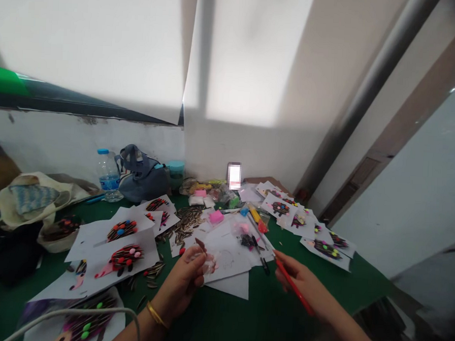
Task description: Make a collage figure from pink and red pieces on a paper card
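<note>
My left hand (183, 277) has its fingers closed around a crumpled clear plastic piece (208, 263) with pinkish bits in it; what kind of thing it is I cannot make out. My right hand (300, 278) grips a slim red-handled tool (293, 286), its thin tip pointing up and away towards the papers. Between the hands lies a white sheet (230, 257) with a faint pencil drawing. On the papers beyond are a black pen (260, 253), a pink clay block (216, 217), a dark clump (248, 240) and a yellow-and-red tube (257, 218).
Striped seeds (188, 222) lie heaped left of centre. Finished-looking hedgehog pictures (125, 259) spread at left, with more hedgehog pictures (281, 209) at right. A water bottle (108, 177), a blue bag (145, 176) and a phone (234, 176) stand along the wall. A white cable (71, 312) crosses the front left.
</note>
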### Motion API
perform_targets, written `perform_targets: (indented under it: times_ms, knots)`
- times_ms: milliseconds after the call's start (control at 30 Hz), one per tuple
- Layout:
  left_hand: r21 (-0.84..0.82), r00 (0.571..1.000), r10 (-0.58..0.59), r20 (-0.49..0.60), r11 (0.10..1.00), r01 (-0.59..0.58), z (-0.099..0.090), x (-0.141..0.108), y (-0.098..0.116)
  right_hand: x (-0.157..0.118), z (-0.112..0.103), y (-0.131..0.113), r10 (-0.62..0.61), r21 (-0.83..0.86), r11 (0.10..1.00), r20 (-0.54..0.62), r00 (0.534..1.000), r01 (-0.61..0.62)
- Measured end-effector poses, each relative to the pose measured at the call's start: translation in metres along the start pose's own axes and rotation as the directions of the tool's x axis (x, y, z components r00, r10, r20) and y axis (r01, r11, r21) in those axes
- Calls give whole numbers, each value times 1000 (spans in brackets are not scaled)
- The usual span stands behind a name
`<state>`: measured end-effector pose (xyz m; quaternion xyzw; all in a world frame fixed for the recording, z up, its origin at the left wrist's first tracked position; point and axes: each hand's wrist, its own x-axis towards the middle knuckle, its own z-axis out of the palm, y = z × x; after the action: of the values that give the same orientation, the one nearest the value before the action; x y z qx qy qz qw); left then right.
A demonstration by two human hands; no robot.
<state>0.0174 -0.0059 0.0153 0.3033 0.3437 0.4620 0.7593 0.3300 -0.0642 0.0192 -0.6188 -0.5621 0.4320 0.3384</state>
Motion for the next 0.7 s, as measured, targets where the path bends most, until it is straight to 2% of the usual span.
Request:
perform_targets:
  times_ms: [100,167,267,300,367,533,700]
  knots:
    - [-28,999,15,-35,999,-16,-4,2,2,-16,37,-16,-4,379,922,222,975,-82]
    - [-50,998,32,-62,998,-35,-6,4,4,-25,58,-18,49,514,832,309,950,-210]
    - [-98,995,46,-87,994,-54,-7,4,11,-35,77,-8,3,731,599,406,914,-326]
    - [-118,994,46,-98,991,-58,-7,4,12,-36,80,-4,-17,767,530,436,900,-362]
    - [-161,991,47,-123,985,-67,-7,4,16,-39,83,2,-63,793,446,490,869,-415]
    - [-240,991,44,-129,968,-74,-8,4,17,-42,84,-1,-31,743,341,621,783,-576]
    - [-254,990,45,-131,964,-77,-10,5,16,-44,89,-4,-56,766,365,585,809,-529]
